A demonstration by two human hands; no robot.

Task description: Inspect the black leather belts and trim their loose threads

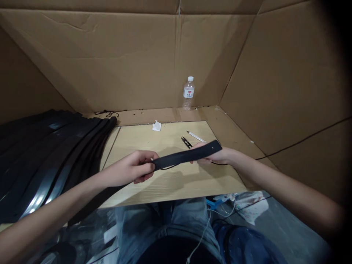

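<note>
A long, flat black strip (178,158) with a small hole near its right end is held up over the wooden board (165,187). My left hand (137,167) is closed around it, thumb in front, and the strip's other end runs down to the lower left behind my forearm. Behind the right end, my right hand (209,159) grips the strip, its fingers partly hidden. A thin black cord (172,167) loops below the strip and shows again beside my right wrist. Just beyond my right hand lie black thread snips (186,142) and a white pen-like tool (195,136).
Many black strips (55,154) are heaped at the left. A clear bottle (188,93) stands by the back cardboard wall (110,62). A crumpled white scrap (156,126) lies on the board, and dark cord (107,113) behind it. Another cord (302,139) crosses the right side.
</note>
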